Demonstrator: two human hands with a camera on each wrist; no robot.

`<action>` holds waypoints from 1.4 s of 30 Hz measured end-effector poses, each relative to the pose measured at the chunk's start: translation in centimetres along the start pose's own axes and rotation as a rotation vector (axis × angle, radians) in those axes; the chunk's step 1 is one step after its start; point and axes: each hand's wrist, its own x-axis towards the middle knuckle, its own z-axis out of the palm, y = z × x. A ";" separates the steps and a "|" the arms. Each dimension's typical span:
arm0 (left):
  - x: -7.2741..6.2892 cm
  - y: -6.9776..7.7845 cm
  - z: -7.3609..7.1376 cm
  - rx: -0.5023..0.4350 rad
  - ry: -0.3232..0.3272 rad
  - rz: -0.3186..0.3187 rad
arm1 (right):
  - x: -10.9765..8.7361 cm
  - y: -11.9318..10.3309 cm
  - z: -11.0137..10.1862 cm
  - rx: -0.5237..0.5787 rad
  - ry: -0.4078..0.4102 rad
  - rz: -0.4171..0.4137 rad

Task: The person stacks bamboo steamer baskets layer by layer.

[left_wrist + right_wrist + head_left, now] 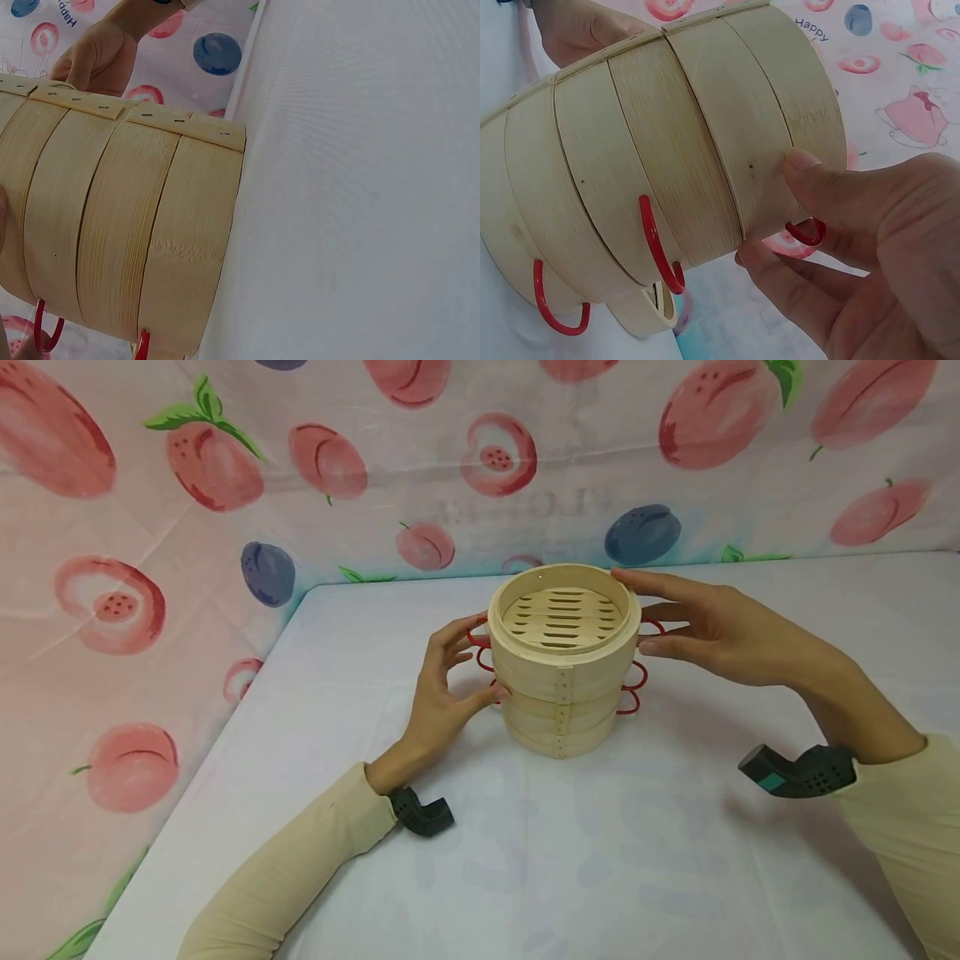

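A round bamboo steamer point(566, 702) of several stacked tiers stands upright on the white table. Its top is uncovered, showing a slatted floor point(562, 614) inside the rim. Red loop handles point(636, 674) stick out on both sides. My left hand point(442, 689) holds the steamer's left side, thumb at the front and fingers round behind by the upper handles. On the opposite side, my right hand point(727, 631) grips the uppermost tier, one fingertip at the rim. In the right wrist view, the right hand's fingertips point(804, 159) press the tier close to a red handle point(808, 232).
The table point(480, 860) has a white cover. Behind and to the left hangs a cloth point(420, 468) printed with peaches and blue fruit. Low beside the steamer, a curved bamboo strip point(641, 313) shows in the right wrist view. Each wrist bears a black device point(423, 812).
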 end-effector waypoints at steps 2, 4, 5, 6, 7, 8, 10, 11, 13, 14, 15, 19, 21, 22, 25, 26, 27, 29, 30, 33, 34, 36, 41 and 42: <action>0.0 0.0 0.0 -0.005 0.001 0.004 | 0.1 0.0 0.0 -0.011 0.004 0.009; 0.1 0.1 -0.1 -0.012 0.003 0.008 | 0.1 0.0 0.0 -0.030 0.015 0.014; 0.1 0.2 -0.2 -0.019 0.003 0.013 | 0.1 0.0 0.0 -0.038 0.022 0.011; 0.2 0.6 -0.2 -0.030 0.004 0.014 | 0.1 0.0 0.0 -0.047 0.032 0.006; 0.3 1.0 -0.3 -0.039 0.007 0.012 | 0.1 0.0 0.0 -0.053 0.043 -0.004; 0.4 1.3 -0.4 -0.048 0.009 0.010 | 0.1 0.0 0.0 -0.056 0.053 -0.020; 0.6 2.0 -0.6 -0.065 0.011 0.000 | 0.2 0.0 0.0 -0.039 0.073 -0.058; 0.8 2.3 -0.8 -0.066 0.012 -0.006 | 0.2 0.0 0.0 -0.028 0.080 -0.079; 0.9 2.5 -1.3 -0.059 0.013 -0.021 | 0.3 0.1 0.1 0.001 0.097 -0.110; 1.0 2.4 -1.6 -0.052 0.012 -0.025 | 0.3 0.1 0.2 0.020 0.103 -0.122; 1.1 2.3 -1.9 -0.042 0.012 -0.030 | 0.4 0.2 0.3 0.035 0.109 -0.130; 1.7 1.6 -3.2 0.006 0.023 -0.056 | 0.7 0.6 0.9 0.047 0.125 -0.132; 2.2 1.2 -3.7 0.018 0.018 -0.080 | 0.8 0.9 1.2 0.041 0.136 -0.123; 2.5 1.0 -3.9 0.023 0.010 -0.099 | 0.7 1.1 1.3 0.041 0.142 -0.122; 3.6 0.3 -4.3 0.047 -0.043 -0.174 | 0.4 1.5 1.6 0.066 0.165 -0.121; 4.0 0.0 -4.5 0.059 -0.070 -0.202 | 0.3 1.7 1.7 0.075 0.171 -0.121; 4.4 -0.3 -4.6 0.072 -0.099 -0.238 | 0.1 1.8 1.7 0.083 0.175 -0.121; 5.1 -1.1 -4.9 0.072 -0.154 -0.303 | 0.0 2.0 1.8 0.110 0.179 -0.122; 5.4 -1.6 -5.0 0.063 -0.179 -0.333 | 0.0 2.1 1.8 0.129 0.179 -0.117; 6.0 -3.7 -5.2 0.012 -0.229 -0.399 | 0.1 2.2 2.0 0.157 0.181 -0.121; 6.1 -4.5 -5.3 -0.003 -0.234 -0.408 | 0.2 2.3 2.1 0.172 0.181 -0.120; 6.2 -6.1 -5.3 -0.012 -0.241 -0.410 | 0.2 2.3 2.1 0.199 0.180 -0.123; 5.7 -8.9 -5.4 0.036 -0.211 -0.421 | 0.4 2.3 2.0 0.223 0.167 -0.125; 5.6 -9.2 -5.4 0.044 -0.206 -0.423 | 0.3 2.3 2.0 0.220 0.165 -0.122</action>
